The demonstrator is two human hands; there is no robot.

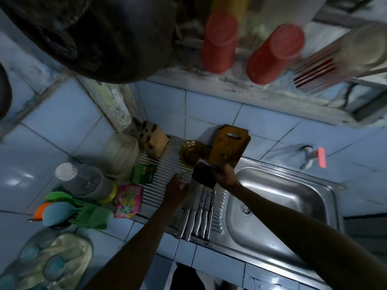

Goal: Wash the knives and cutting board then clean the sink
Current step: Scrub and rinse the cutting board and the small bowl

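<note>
A brown wooden cutting board (227,146) leans upright against the tiled wall behind the drainboard (165,174). My right hand (225,174) grips a dark sponge (204,174) just below the board's lower edge. Several steel knives (199,214) lie side by side on the drainboard, handles toward me. My left hand (176,189) hovers at the blade of the leftmost knife; blur hides whether its fingers hold anything. The steel sink (293,206) on the right has its drain (246,209) in view.
A tap with a pink handle (320,160) juts from the wall above the sink. A brown dish (191,153) and a wooden knife block (154,141) stand at the back of the drainboard. Soap sachets (127,200), a clear jug (85,181) and a green cloth (90,214) crowd the left counter.
</note>
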